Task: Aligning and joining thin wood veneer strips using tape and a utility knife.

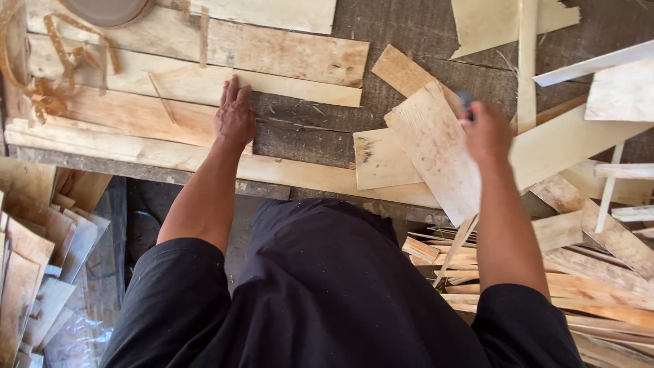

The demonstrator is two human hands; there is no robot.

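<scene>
My left hand (235, 114) lies flat, fingers together, on a pile of thin pale wood sheets (143, 112) at the left of a dark workbench (422, 31). It presses on the sheets' right end. My right hand (487, 131) is blurred and is closed around a small dark tool with a blue part (466, 103). It hovers at the upper right edge of a long tilted wood sheet (436, 150), which overlaps a smaller squarish sheet (381, 160).
More wood sheets and strips (586, 133) are scattered over the right of the bench. Offcuts (599, 293) are heaped at lower right. Stacked sheets (30, 272) stand at lower left. Curled wood shavings (58, 75) lie at the far left.
</scene>
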